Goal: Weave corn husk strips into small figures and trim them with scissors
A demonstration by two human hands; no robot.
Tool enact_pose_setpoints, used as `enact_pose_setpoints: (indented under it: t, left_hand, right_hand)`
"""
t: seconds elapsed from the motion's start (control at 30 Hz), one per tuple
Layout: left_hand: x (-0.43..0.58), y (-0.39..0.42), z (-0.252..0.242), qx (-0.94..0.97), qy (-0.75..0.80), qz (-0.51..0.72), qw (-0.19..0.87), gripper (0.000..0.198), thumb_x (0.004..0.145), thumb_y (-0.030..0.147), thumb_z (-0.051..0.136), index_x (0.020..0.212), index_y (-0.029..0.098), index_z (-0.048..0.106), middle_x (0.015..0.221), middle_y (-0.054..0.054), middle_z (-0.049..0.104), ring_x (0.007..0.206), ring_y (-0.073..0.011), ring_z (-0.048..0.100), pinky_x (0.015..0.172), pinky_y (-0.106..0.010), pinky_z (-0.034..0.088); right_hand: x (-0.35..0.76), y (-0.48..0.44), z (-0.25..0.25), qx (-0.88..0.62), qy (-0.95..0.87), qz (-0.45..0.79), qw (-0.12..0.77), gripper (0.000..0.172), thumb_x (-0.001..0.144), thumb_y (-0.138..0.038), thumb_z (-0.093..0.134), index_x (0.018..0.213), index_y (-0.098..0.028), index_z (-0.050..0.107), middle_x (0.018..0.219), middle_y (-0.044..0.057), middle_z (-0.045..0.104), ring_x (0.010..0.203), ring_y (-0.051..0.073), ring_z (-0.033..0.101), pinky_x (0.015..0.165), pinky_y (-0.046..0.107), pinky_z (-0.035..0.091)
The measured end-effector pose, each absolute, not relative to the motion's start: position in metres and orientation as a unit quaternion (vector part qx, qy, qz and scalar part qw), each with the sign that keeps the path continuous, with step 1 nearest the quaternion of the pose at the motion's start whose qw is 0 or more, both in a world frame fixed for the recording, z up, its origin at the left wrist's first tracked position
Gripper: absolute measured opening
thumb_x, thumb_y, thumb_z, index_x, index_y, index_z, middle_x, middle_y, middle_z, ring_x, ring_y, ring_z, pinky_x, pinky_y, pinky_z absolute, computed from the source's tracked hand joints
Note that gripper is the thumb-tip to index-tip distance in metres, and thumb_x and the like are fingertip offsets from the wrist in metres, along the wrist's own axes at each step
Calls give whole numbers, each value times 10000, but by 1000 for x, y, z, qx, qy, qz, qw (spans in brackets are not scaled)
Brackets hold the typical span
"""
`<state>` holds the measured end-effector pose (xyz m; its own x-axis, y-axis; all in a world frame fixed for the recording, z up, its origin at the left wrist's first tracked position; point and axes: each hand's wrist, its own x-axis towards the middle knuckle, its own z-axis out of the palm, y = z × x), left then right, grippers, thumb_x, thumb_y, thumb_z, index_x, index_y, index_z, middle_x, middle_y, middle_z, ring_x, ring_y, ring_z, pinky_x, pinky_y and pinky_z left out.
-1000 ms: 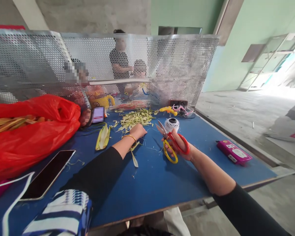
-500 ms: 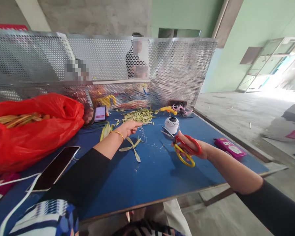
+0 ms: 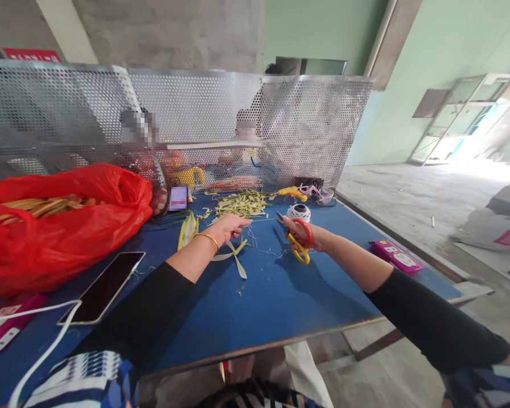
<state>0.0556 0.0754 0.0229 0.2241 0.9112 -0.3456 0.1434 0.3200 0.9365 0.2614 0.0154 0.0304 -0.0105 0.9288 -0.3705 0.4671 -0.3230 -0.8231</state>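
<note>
My left hand (image 3: 229, 228), a gold bangle at its wrist, is closed on a white thread (image 3: 264, 220) stretched towards a white thread spool (image 3: 298, 212) at the back of the table. Scissors (image 3: 301, 254) with one red and one yellow handle are in my right hand (image 3: 310, 237). Their blades are spread and sit close to the taut thread, just in front of the spool. Below my left hand lies a cross-shaped piece of pale green leaf strips (image 3: 239, 265). Behind that hand is a heap of cut leaf bits (image 3: 243, 203), and loose thread ends trail nearby.
On the left are a red plastic bag (image 3: 110, 209) of dried strips and a phone (image 3: 106, 289) with a white cable. A yellow glue gun (image 3: 292, 193) and pink glasses (image 3: 317, 194) lie at the back. A purple box (image 3: 396, 256) stands right. People sit behind a perforated screen (image 3: 204, 107).
My right hand has brought the scissors left and away from me, up to the thread. The left hand keeps hold of the thread, almost in place. The view has shifted slightly.
</note>
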Motion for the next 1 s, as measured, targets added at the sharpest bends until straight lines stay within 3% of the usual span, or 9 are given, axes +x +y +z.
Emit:
enact_pose_setpoints:
  t: [0.17, 0.27, 0.37, 0.5, 0.6, 0.7, 0.77, 0.87, 1.0]
  left_hand:
    - [52, 72, 22, 488, 531, 329, 609, 433, 660, 151, 797, 512, 179, 391, 425, 105, 287, 393, -33, 208, 434, -204, 122]
    - [49, 67, 25, 488, 517, 344, 613, 414, 659, 146, 794, 522, 174, 405, 431, 105, 302, 394, -27, 208, 426, -194, 124]
    - [46, 57, 29, 487, 496, 358, 623, 384, 661, 153, 793, 539, 169, 428, 434, 110, 299, 389, -22, 210, 412, -183, 131]
    - [40, 41, 29, 482, 468, 373, 640, 289, 691, 152, 762, 584, 152, 494, 444, 115, 298, 378, -14, 205, 396, -176, 149]
    - [34, 30, 28, 474, 463, 379, 646, 273, 717, 133, 725, 576, 154, 493, 431, 119, 275, 372, -15, 187, 390, -177, 142]
    - [31, 23, 27, 469, 463, 389, 644, 283, 719, 124, 716, 564, 157, 481, 423, 117, 275, 370, -16, 183, 391, -178, 132]
    - [30, 21, 27, 468, 462, 396, 641, 275, 716, 122, 717, 569, 154, 487, 423, 110, 295, 370, -15, 193, 394, -178, 129]
    - [31, 20, 25, 467, 461, 400, 640, 249, 720, 127, 717, 590, 150, 506, 418, 107, 309, 366, -16, 199, 395, -179, 122]
    - [31, 21, 21, 468, 465, 384, 645, 220, 717, 149, 733, 614, 140, 539, 409, 110, 305, 361, -14, 184, 398, -180, 104]
  right_hand:
    - [258, 11, 25, -705, -601, 343, 155, 450, 911, -582, 411, 707, -189, 490, 523, -13, 489, 420, 121, 481, 431, 254, 431]
    - [254, -6, 22, -718, -651, 230, 90, 364, 865, -522, 541, 749, -177, 564, 665, 72, 633, 637, 223, 645, 558, 293, 472]
    - [246, -25, 19, -717, -686, 113, 36, 261, 818, -384, 636, 932, -151, 616, 922, 164, 695, 922, 315, 664, 694, 334, 471]
    - [238, -34, 27, -703, -710, 32, -19, 201, 773, -270, 672, 935, -153, 658, 988, 166, 699, 947, 318, 659, 704, 336, 457]
    - [245, -20, 44, -712, -702, -26, -9, 295, 879, -405, 539, 964, -155, 669, 997, 171, 686, 940, 308, 646, 687, 344, 443]
    - [254, 6, 59, -731, -644, -206, 91, 443, 915, -464, 469, 1145, -114, 614, 1152, 218, 612, 976, 309, 600, 690, 349, 421]
    - [255, 25, 61, -674, -688, -262, 60, 350, 898, -369, 532, 1099, -111, 654, 1151, 214, 609, 1022, 310, 562, 769, 365, 396]
    - [246, 50, 52, -578, -777, -249, -23, 222, 888, -204, 523, 968, -158, 725, 1074, 156, 658, 1037, 261, 541, 851, 359, 343]
    - [234, 73, 33, -559, -793, -228, -74, 242, 817, -69, 517, 848, -124, 751, 951, 181, 703, 971, 255, 568, 810, 367, 324]
